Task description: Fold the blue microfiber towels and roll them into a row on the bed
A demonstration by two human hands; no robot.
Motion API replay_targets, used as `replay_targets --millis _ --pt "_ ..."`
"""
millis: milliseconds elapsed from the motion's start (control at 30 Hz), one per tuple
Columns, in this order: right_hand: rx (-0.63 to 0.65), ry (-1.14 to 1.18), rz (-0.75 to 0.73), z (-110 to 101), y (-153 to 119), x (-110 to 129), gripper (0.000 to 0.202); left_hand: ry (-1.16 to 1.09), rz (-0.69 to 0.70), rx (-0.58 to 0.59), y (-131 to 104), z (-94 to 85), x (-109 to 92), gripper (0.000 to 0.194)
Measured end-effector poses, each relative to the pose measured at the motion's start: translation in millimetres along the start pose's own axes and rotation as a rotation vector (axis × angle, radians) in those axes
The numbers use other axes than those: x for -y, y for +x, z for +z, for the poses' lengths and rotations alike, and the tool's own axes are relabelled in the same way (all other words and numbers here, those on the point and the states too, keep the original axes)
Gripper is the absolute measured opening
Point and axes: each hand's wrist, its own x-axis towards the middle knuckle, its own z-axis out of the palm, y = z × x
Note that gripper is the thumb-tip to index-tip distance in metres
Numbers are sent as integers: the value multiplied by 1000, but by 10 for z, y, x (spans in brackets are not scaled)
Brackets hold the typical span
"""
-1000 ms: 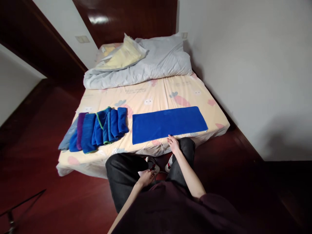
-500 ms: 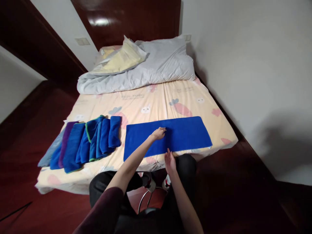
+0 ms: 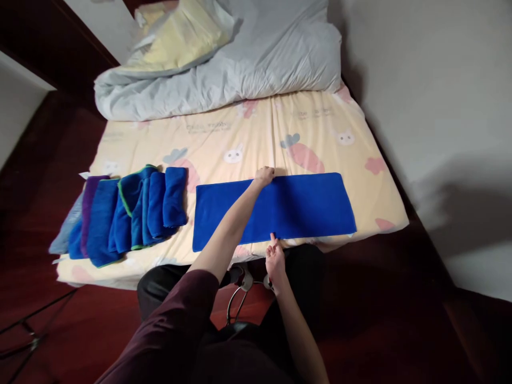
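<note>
A blue towel (image 3: 308,205) lies flat as a long strip along the near side of the bed, with a faint crease across its middle. My left hand (image 3: 264,175) reaches over it, fingers curled and closed at the middle of its far edge; the fingertips are partly hidden. At the near edge, opposite, is my right hand (image 3: 275,260). Its index finger is stretched out and touches the towel's border, while the other fingers are loosely bent and hold nothing.
Left of the strip lies a row of folded towels (image 3: 104,221), mostly blue, one purple (image 3: 88,213). A grey-white quilt (image 3: 224,80) and a yellow pillow (image 3: 184,40) are heaped at the bed's far end. A wall (image 3: 448,106) stands on the right.
My left hand has moved from the towel's middle to its far edge. My right hand's index finger now meets the near edge. The view has tilted down.
</note>
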Motion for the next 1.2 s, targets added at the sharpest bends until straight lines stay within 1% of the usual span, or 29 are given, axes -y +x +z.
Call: replay_targets --millis 100,167,300,400,500,600,667,767,833,900,967,1000,1067,1133,1200 --pt "17 33 30 -63 -3 -20 37 -24 -48 29 41 -74 -41 19" --pt "21 41 35 -102 4 -34 38 -70 -78 34 40 -104 -53 17" --pt "19 48 26 -156 23 -71 37 -207 -116 47 6 -139 -32 16" --pt "35 54 3 -189 1 -86 33 -319 -124 20 -39 -179 -11 20" --pt "22 80 7 -167 -81 -36 28 -405 -113 -13 -127 -272 -31 24" --pt "-7 103 -17 -57 -244 76 25 -466 -86 -64 -269 -436 -101 24" --pt "-12 106 -69 34 -392 157 25 -496 -67 -90 -386 -581 -166 23" --pt "-45 45 -222 112 -620 269 33 -582 -32 -116 -587 -838 -270 17" --pt "-108 -52 -379 105 -748 372 38 -702 -2 -135 -747 -1034 -332 9" --pt "-177 -176 -577 70 -857 540 43 -871 48 -143 -937 -1249 -376 2" --pt "-227 -289 -782 41 -965 799 47 -1047 136 -137 -1158 -1481 -394 10" --pt "-244 -328 -869 41 -1026 963 49 -1119 197 -133 -1277 -1601 -393 14" --pt "-261 -333 -987 82 -1171 1338 56 -1216 326 -150 -1527 -1844 -377 22" --pt "-243 -278 -1073 178 -1337 1738 63 -1266 424 -211 -1776 -2083 -349 29" --pt "-191 -269 -1173 313 -1508 2119 63 -1294 479 -305 -2018 -2309 -309 34"
